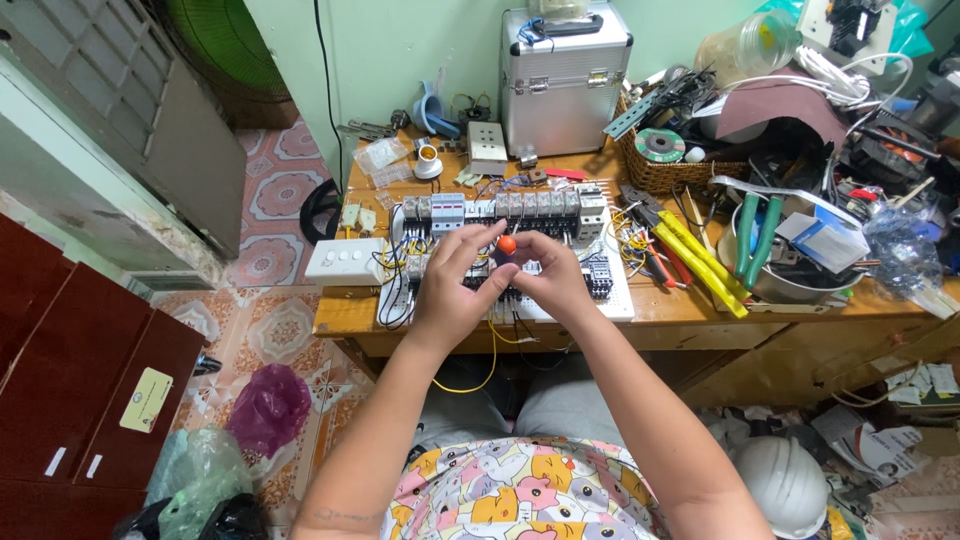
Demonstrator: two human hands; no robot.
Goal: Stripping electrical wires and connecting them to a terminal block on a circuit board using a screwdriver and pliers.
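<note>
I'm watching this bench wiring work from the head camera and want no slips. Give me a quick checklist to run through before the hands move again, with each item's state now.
1. Small orange part pinched between the fingertips of the left hand and right hand: ok.
2. Both hands over the white wiring panel, not off the table: ok.
3. Row of grey breakers unobstructed behind the hands: ok.
4. Yellow-handled pliers lie close at the right: ok.
5. Breaker switch positions: cannot tell.
6. Yellow wire hangs loose off the table edge: not ok.
</note>
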